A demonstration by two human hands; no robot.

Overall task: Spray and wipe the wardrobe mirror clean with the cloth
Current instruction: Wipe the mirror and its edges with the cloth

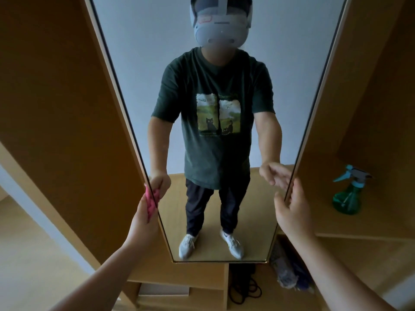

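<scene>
Head-worn wide view, forward-down, near the mirror [213, 131]

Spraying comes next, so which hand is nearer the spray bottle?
Right. The right hand sits just left of the spray bottle; the left hand grips the cloth at the far edge of the mirror.

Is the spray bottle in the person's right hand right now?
No, the spray bottle stands on the wardrobe shelf, apart from the right hand, which is empty near the mirror's right edge.
</scene>
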